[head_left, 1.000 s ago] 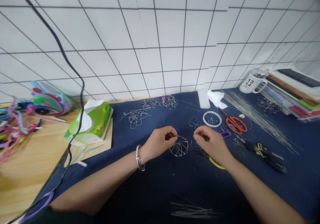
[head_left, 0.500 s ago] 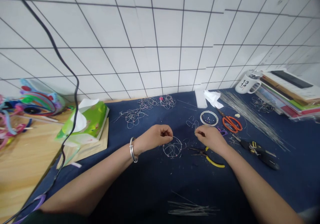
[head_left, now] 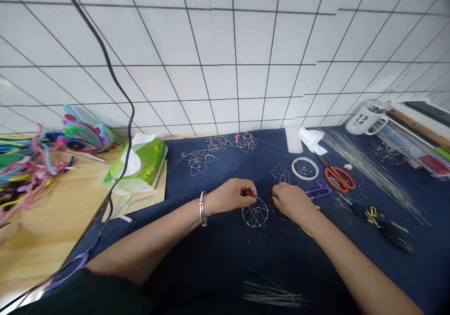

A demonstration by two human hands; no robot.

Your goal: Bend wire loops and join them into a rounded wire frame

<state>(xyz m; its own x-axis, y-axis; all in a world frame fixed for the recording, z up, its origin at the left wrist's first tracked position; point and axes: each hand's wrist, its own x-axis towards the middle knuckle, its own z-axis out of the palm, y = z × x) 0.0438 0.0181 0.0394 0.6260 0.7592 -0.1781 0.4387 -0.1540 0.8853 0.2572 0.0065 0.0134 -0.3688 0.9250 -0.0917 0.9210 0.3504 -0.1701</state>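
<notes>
A round wire frame with small beads (head_left: 255, 213) is pinched at its upper left rim by my left hand (head_left: 235, 195), which wears a silver bangle (head_left: 202, 208). To the right of the frame, my right hand (head_left: 288, 201) has its thumb and fingers pressed together; what they hold, if anything, is too small to make out. Small bent wire pieces (head_left: 281, 173) lie just above my right hand. Beneath that hand and wrist, yellow-handled pliers (head_left: 305, 231) are mostly hidden. A white ring with beads inside (head_left: 305, 168) lies farther back on the dark blue cloth (head_left: 211, 244).
Tangled wire shapes (head_left: 198, 161) lie near the wall. Rightward are purple snips (head_left: 319, 192), orange scissors (head_left: 339, 179), black pliers (head_left: 383, 223), long wires (head_left: 376, 174) and a mug (head_left: 365, 118). A green tissue pack (head_left: 147, 165) is left; cut wires (head_left: 274, 295) lie in front.
The view has shifted left, so most things sit farther right. My right hand has come closer to the wire frame and lower, now covering most of the yellow-handled pliers.
</notes>
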